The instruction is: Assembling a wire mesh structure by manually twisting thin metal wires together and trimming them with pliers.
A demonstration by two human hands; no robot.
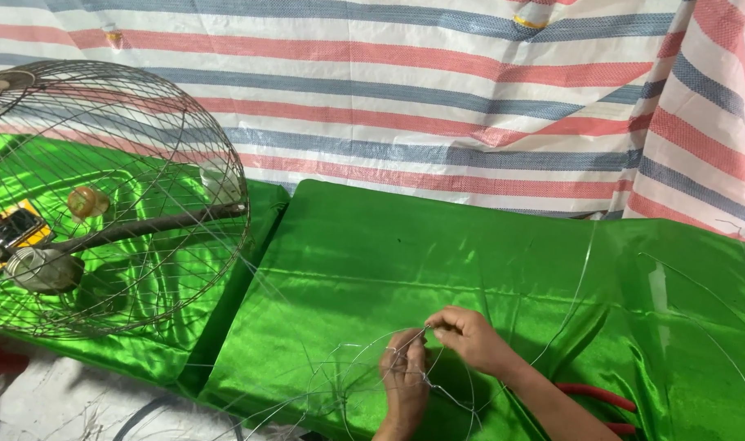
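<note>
Shiny green cloth (438, 245) covers the table before you. Your left hand (405, 380) and right hand (470, 335) both pinch thin wire (425, 331) on a round wire frame (364, 384). 1 big wire cage (111, 196) sits far left.

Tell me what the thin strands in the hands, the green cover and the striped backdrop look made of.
Strands: probably bare metal wire, thin, grey, holding curved loops. Green cover: satin-like fabric, glossy highlights and soft folds. Striped backdrop: likely woven plastic tarpaulin, with a fine grid weave and creases. Left hand and right hand pinch the wire.
</note>
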